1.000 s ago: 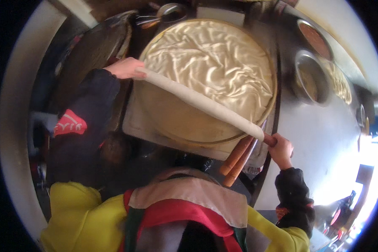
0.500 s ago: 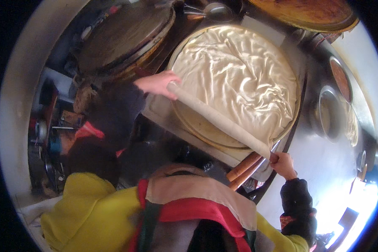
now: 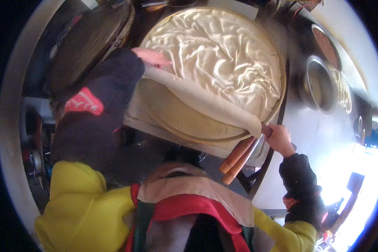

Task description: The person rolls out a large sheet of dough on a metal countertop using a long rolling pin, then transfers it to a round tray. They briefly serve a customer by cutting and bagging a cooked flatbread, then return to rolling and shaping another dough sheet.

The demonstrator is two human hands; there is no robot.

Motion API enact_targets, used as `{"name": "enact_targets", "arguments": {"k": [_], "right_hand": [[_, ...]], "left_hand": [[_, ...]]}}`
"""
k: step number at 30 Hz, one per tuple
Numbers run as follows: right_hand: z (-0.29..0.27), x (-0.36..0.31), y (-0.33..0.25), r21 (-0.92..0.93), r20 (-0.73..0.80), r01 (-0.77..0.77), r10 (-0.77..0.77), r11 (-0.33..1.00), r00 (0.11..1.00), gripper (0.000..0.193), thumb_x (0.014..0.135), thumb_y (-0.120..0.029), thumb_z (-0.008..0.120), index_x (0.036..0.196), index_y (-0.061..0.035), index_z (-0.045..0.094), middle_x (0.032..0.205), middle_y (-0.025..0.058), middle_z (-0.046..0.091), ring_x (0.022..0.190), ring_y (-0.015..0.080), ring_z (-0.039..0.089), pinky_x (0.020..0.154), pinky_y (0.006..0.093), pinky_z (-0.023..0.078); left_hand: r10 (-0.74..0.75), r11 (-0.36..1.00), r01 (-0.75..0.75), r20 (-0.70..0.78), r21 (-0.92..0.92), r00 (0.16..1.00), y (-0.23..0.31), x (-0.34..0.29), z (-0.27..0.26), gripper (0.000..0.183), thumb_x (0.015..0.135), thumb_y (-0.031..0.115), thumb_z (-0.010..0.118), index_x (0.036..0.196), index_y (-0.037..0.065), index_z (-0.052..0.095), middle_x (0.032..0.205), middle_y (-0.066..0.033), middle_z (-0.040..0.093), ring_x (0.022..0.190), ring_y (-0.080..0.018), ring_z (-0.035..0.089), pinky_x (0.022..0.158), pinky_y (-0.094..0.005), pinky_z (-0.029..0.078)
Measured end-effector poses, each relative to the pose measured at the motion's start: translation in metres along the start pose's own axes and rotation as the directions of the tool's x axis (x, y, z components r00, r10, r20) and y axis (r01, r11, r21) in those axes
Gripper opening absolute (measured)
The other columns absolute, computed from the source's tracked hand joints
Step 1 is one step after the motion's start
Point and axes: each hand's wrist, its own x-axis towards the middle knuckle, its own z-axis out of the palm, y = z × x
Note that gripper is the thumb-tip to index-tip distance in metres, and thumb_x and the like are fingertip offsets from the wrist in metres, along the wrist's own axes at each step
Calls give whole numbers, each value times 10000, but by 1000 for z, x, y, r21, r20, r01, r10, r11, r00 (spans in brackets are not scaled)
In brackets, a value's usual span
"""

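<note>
A large round tray [image 3: 189, 126] bears a thin, wrinkled sheet of dough [image 3: 214, 50]. One edge of the sheet is wrapped around a long rolling pin [image 3: 263, 129], which lies slantwise across the near part of the tray. At its right end my right hand [image 3: 280, 139] is closed around the bare wooden handle. My left hand [image 3: 152, 57] is at the other end of the dough-covered pin, its fingers curled over there and slightly blurred; the pin's tip under it is hidden.
Two wooden handles [image 3: 237, 161] jut out below the tray's near right edge. A round dark griddle [image 3: 92, 46] stands at the left. On the metal counter [image 3: 298, 159] to the right sit a metal bowl [image 3: 322, 86] and a pan of reddish-brown food [image 3: 324, 45].
The view has shifted, so the tray appears higher and farther left. More of the tray's near part is bare. The dough roll looks thicker, and my left arm reaches farther forward.
</note>
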Motion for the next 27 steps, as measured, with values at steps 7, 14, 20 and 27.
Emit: {"name": "enact_targets", "arguments": {"k": [7, 14, 20, 27], "right_hand": [[-21, 10, 3, 72, -106, -19, 27, 997, 994, 196, 702, -156, 622, 889, -101, 623, 856, 143, 635, 826, 347, 604, 703, 454, 475], [-41, 36, 33, -53, -491, 18, -42, 998, 870, 123, 717, -76, 606, 839, -90, 618, 894, 83, 562, 841, 314, 578, 686, 435, 460], [-14, -27, 85, -23, -664, -207, 140, 978, 734, 52, 700, -56, 599, 748, -76, 590, 840, 83, 551, 774, 308, 571, 644, 416, 449], [92, -231, 131, 423, -618, -454, 616, 784, 489, 225, 574, 10, 669, 636, -19, 455, 701, 113, 480, 646, 276, 488, 601, 364, 405]], "left_hand": [[121, 977, -115, -20, 180, 992, 1, -24, -19, 662, 773, 647, 542, 772, -15, 554, 717, -154, 574, 656, -259, 525, 636, -382, 425], [210, 905, 6, -461, 425, 862, 37, -16, -22, 474, 634, 391, 768, 902, 31, 615, 928, -122, 544, 957, -283, 528, 801, -406, 407], [372, 745, 323, -766, 583, 525, 6, -31, -40, 753, 634, 217, 761, 1297, 137, 415, 1218, -89, 452, 1158, -274, 417, 949, -527, 282], [282, 914, 239, -936, 328, 209, 43, -97, -10, 640, 751, 138, 676, 1326, 144, 395, 1312, -95, 415, 1210, -287, 404, 1000, -430, 318]]}}
